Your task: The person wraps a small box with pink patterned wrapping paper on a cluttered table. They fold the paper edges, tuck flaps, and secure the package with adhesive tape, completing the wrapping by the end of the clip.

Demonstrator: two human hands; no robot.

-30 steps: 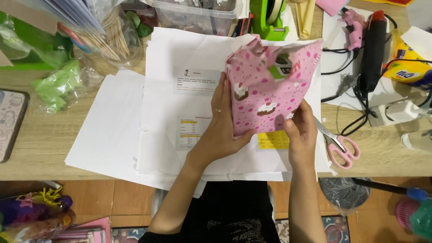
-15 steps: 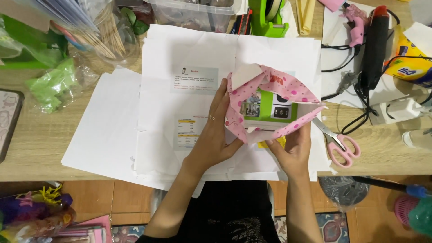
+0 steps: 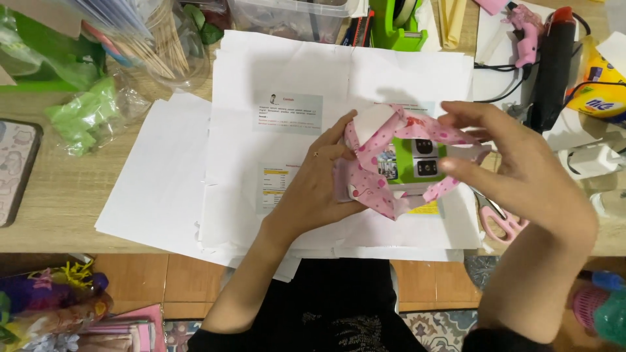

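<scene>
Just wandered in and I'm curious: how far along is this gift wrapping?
Partly done: pink patterned paper already covers the small box's sides. In hand: left hand steadies it, right hand folds a flap. Left: the green box top is uncovered, nothing visibly taped.

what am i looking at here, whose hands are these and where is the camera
The camera sits on a person's head and looks down, so the two bare hands are that person's own. The left hand steadies a small green box that lies in pink patterned wrapping paper. The right hand is raised over the paper's far side. They work on white paper sheets spread on a wooden table. Pink-handled scissors lie partly under the right hand, a green tape dispenser stands at the top, and a pink glue gun lies at the upper right.
</scene>
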